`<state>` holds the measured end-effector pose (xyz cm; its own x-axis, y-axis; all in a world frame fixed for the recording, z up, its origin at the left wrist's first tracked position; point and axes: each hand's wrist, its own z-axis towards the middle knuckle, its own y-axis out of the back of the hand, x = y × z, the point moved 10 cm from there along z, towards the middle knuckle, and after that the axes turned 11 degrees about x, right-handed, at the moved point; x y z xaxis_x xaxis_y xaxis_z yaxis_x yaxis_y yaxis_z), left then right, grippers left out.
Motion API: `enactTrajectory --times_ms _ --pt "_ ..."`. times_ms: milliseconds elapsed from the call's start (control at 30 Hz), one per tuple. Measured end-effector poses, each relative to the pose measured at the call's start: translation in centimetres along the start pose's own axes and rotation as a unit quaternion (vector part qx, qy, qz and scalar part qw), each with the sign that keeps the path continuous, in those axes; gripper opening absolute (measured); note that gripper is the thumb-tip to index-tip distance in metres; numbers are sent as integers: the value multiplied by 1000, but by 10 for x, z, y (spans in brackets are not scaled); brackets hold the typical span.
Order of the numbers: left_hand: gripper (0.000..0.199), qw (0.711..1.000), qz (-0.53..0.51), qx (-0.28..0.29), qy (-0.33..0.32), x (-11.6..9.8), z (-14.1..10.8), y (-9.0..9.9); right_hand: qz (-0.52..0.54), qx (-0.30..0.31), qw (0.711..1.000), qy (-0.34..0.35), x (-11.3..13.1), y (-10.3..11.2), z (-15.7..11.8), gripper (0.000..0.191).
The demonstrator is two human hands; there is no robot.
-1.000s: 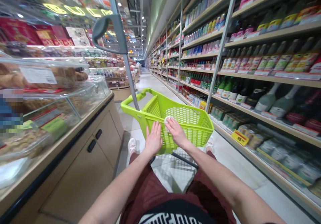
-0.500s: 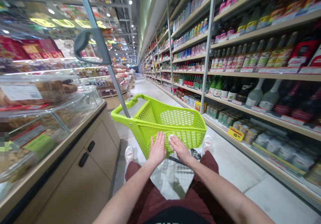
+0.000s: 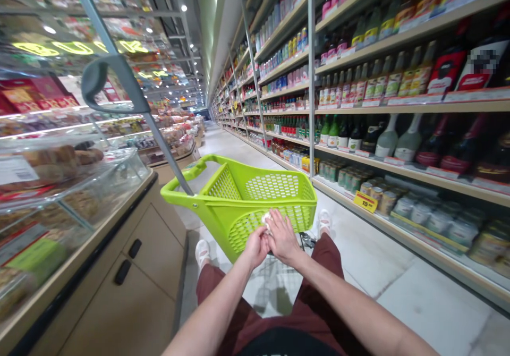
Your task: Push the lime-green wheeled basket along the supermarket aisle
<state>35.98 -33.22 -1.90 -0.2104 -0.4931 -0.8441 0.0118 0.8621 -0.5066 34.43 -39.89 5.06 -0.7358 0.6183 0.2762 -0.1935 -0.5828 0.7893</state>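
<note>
A bright green shopping basket cart (image 3: 255, 202) stands in front of me, its side with oval holes facing my body. A small crumpled white wipe (image 3: 265, 219) lies under the fingers of my right hand (image 3: 282, 236), close to the basket's side. My left hand (image 3: 258, 245) meets it there with curled fingers, pinching at the wipe's near edge. Most of the wipe is hidden by the fingers. The cart's grey pull handle (image 3: 113, 82) slants up to the left on its long pole.
On the right, a tall shelf (image 3: 358, 109) holds bottles and cans, with a yellow price tag (image 3: 365, 202) low down. A wooden counter (image 3: 147, 276) with clear food bins runs along the left. My white shoes (image 3: 203, 252) stand either side of the cart.
My left hand has left its flat place against the basket's side and come right to the wipe, its fingers curling. My right hand stays at the wipe. The view has turned slightly right.
</note>
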Motion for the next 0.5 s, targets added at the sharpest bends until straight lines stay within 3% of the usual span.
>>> enactTrajectory --times_ms 133,233,300,367,433,500 --pt "16 998 56 -29 18 7 1 12 -52 55 997 2 -5 -12 -8 62" --pt "16 995 84 -38 24 9 6 14 -72 79 994 35 -13 -19 -8 56" --pt "18 992 119 -33 27 4 12 10 -85 65 993 56 -21 -15 -3 48" --pt "25 973 227 -30 11 -11 19 6 -98 26 993 59 -32 -1 6 45" --pt "37 909 415 -35 -35 -34 22 -1 -111 -16 992 51 -44 13 15 46" --pt "48 788 608 -49 -82 -51 18 -12 -124 -39 990 49 -54 17 20 46"
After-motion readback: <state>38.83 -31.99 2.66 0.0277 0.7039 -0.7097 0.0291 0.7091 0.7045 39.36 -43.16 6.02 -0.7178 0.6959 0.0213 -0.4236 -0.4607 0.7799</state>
